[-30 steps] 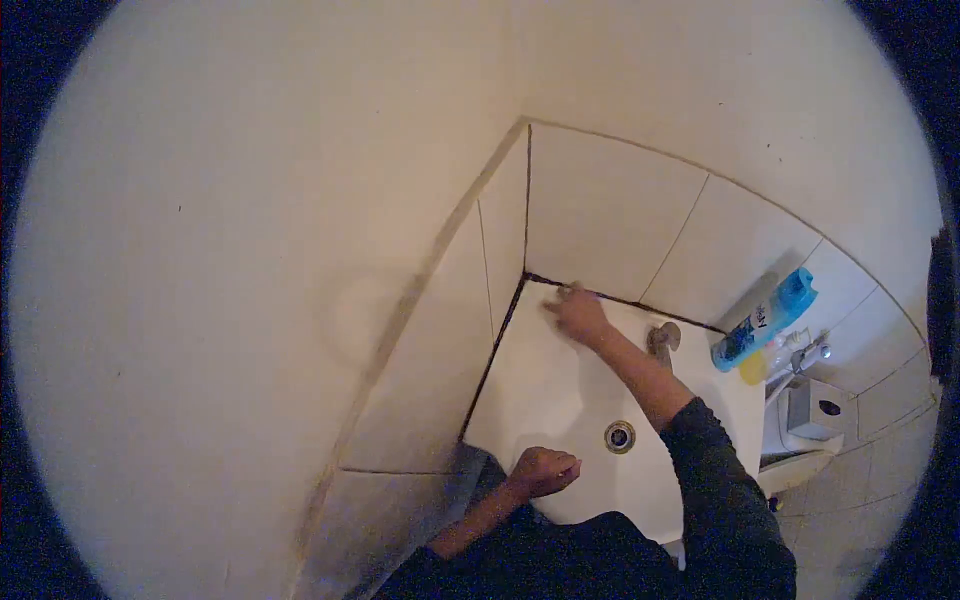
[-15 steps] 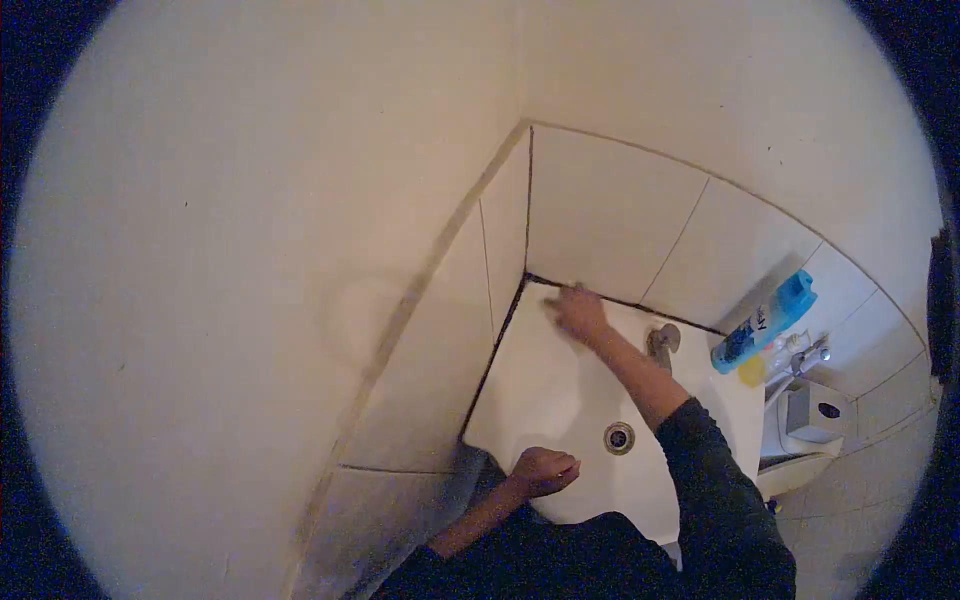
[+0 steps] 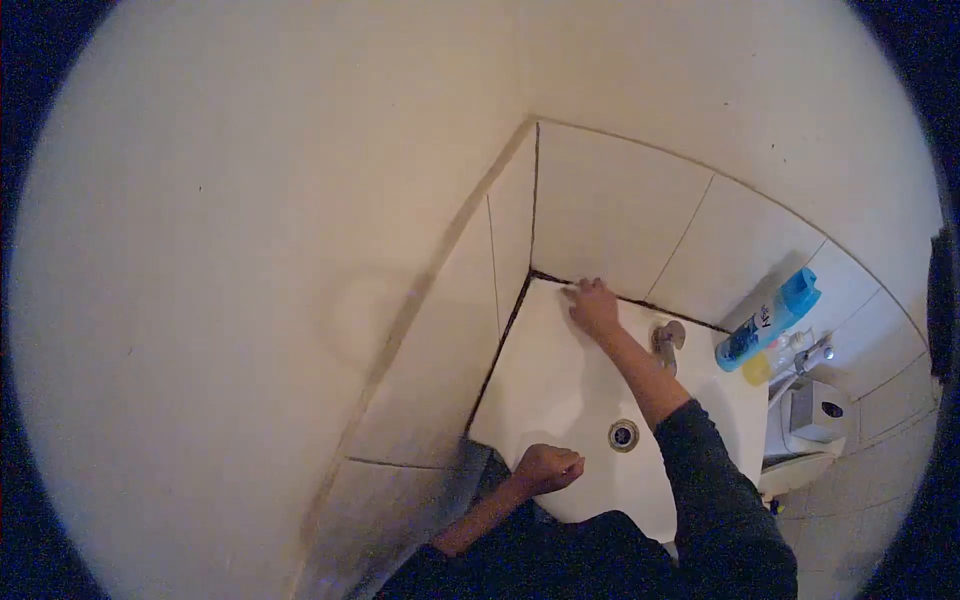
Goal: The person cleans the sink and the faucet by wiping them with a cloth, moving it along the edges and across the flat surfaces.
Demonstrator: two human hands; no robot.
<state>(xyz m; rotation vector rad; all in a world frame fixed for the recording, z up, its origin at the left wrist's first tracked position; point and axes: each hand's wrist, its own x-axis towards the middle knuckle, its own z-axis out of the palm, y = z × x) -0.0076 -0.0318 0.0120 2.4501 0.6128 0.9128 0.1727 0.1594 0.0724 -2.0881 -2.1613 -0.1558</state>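
My right hand point(image 3: 595, 310) reaches over the white sink point(image 3: 520, 400) to its back rim, beside the dark joint along the wall. Its fingers are bent and slightly apart, touching the rim near the corner; no object shows under them. Low over the sink's front left edge, my left hand point(image 3: 548, 470) is closed in a fist. Whatever it may hold is hidden in the fingers. The tap point(image 3: 669, 341) stands right of my right forearm, and the round drain point(image 3: 623, 435) lies between my two arms.
A blue bottle point(image 3: 768, 322) stands on the sink's back right rim, with a yellowish container point(image 3: 757, 370) beside it. Further right are a hand shower point(image 3: 816, 356) and a grey box point(image 3: 818, 411). Tiled walls point(image 3: 615, 205) meet at the corner behind the sink.
My right hand has slid a little to the right along the back rim, away from the corner. My left fist has hardly moved. The view has shifted slightly.
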